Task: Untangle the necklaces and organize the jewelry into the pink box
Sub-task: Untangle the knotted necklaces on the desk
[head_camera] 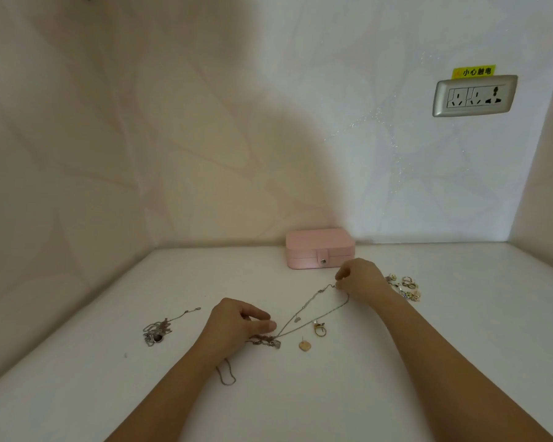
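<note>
A white desk [109,362] meets pale patterned walls [205,122]; a silver wall socket [474,96] sits under a yellow warning sticker [474,71].

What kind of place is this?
Likely a room at home, at a white tabletop in a wallpapered corner. A wall socket, a pink jewelry box and tangled necklaces suggest a bedroom or dressing spot.

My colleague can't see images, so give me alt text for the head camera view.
A silver necklace is stretched over a white table: the right hand pinches one end, the left hand holds its tangled end. A closed pink box stands behind; another tangle of chains lies left, small jewelry right.
</note>
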